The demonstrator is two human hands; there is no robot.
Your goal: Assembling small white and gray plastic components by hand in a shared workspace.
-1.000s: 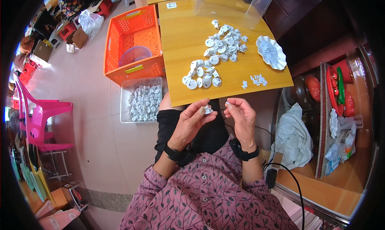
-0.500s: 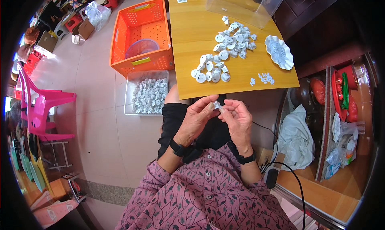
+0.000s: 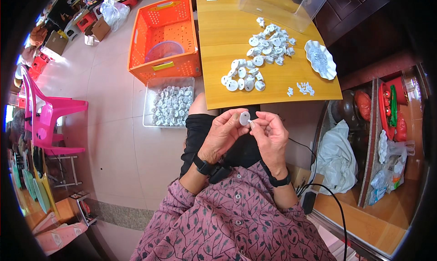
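Between thumb and fingers, my left hand (image 3: 222, 132) holds a round white plastic disc (image 3: 244, 118) above my lap, just off the table's near edge. Close beside it, my right hand (image 3: 271, 135) is pinched on a tiny white plastic piece (image 3: 251, 121) at the disc's right rim; whether the two parts are joined I cannot tell. On the yellow wooden table (image 3: 218, 38) lie two clusters of similar white parts, a farther one (image 3: 271, 43) and a nearer one (image 3: 243, 74). Small loose white pieces (image 3: 305, 89) sit near the table's right corner.
Small pale pieces fill a scalloped white dish (image 3: 333, 73). A clear box (image 3: 291, 12) stands at the table's back. Left of the table are an orange crate (image 3: 165, 65), a clear bin (image 3: 145, 110) of white parts and a pink chair (image 3: 57, 110). A black cable (image 3: 337, 205) runs at right.
My fingers have turned the white part, so its round flat face now shows. Both hands stay in nearly the same place, and the view has shifted slightly.
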